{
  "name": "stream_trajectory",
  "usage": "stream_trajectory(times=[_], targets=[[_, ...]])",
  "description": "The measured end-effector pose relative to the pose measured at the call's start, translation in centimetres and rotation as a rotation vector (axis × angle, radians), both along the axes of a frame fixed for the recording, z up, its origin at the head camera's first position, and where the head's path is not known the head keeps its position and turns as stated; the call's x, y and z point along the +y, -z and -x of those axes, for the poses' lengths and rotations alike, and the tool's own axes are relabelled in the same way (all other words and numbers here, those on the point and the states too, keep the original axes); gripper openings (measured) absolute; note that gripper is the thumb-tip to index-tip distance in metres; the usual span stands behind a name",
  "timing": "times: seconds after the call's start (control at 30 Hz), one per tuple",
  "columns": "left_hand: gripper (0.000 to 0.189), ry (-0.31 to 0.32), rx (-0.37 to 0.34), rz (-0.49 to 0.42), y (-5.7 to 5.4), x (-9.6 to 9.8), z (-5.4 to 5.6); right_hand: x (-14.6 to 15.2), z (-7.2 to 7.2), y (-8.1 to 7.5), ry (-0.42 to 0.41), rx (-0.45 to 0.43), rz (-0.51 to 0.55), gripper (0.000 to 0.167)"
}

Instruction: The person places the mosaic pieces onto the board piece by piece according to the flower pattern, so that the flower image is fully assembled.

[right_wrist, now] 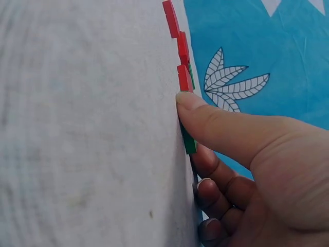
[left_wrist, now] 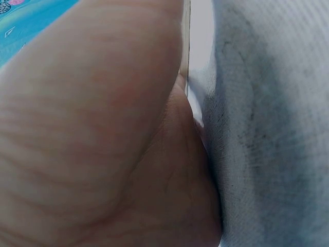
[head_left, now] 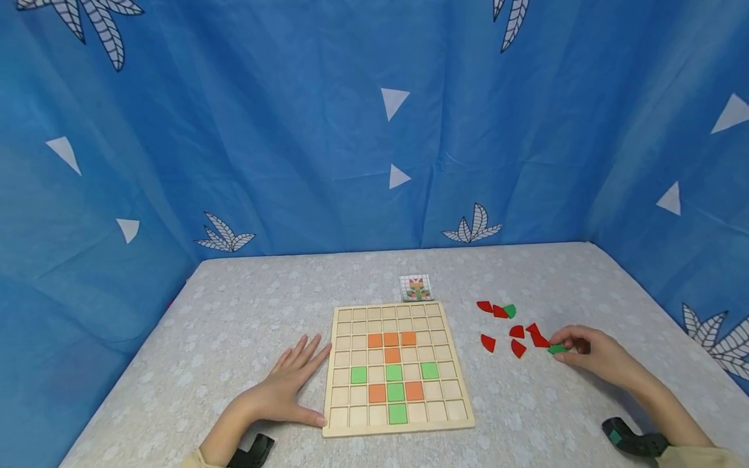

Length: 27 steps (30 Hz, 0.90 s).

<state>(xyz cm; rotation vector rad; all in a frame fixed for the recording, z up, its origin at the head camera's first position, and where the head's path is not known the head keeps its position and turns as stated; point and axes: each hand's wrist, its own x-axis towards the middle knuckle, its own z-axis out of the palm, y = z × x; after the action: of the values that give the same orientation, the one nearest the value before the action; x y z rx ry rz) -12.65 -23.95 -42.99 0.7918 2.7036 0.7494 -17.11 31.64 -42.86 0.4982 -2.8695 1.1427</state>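
Note:
My left hand (head_left: 289, 387) lies with fingers spread on the tablecloth, its thumb and fingertips right at the left edge of a wooden grid board (head_left: 342, 416). Orange squares (head_left: 391, 339) and green squares (head_left: 395, 392) sit in some of the board's cells. To the right, my right hand (head_left: 597, 354) pinches a small green piece (head_left: 558, 349) between thumb and fingers, low at the cloth. In the right wrist view the thumb covers part of that green piece (right_wrist: 189, 142). Close by lie several red quarter-round pieces (head_left: 517, 349). My left palm fills much of the left wrist view.
A small pattern card (head_left: 415, 287) with a coloured grid picture stands behind the board's far edge. Another green piece (head_left: 510, 311) lies against a red one at the back right. Blue curtains (head_left: 328, 130) enclose the table (head_left: 263, 292) at the back and sides.

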Motion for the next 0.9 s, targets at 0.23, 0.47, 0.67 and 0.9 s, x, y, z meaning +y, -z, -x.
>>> stream_trajectory(times=[0.23,0.47,0.67,0.9], targets=[[0.114,0.013,0.003,-0.018,-0.1,0.0,-0.2,0.8,-0.2,0.2,-0.005,-0.049,0.023,0.024],[0.114,0.021,0.000,-0.034,0.0,0.2,-0.3,1.3,-0.5,0.2,0.012,-0.063,0.002,0.021],[0.114,0.007,-0.013,-0.030,0.1,0.3,-0.5,1.0,-0.5,0.5,0.046,-0.018,-0.030,0.021],[0.115,-0.013,-0.012,-0.020,-0.2,0.3,-0.3,1.1,0.0,0.7,-0.011,0.069,0.022,0.021]])
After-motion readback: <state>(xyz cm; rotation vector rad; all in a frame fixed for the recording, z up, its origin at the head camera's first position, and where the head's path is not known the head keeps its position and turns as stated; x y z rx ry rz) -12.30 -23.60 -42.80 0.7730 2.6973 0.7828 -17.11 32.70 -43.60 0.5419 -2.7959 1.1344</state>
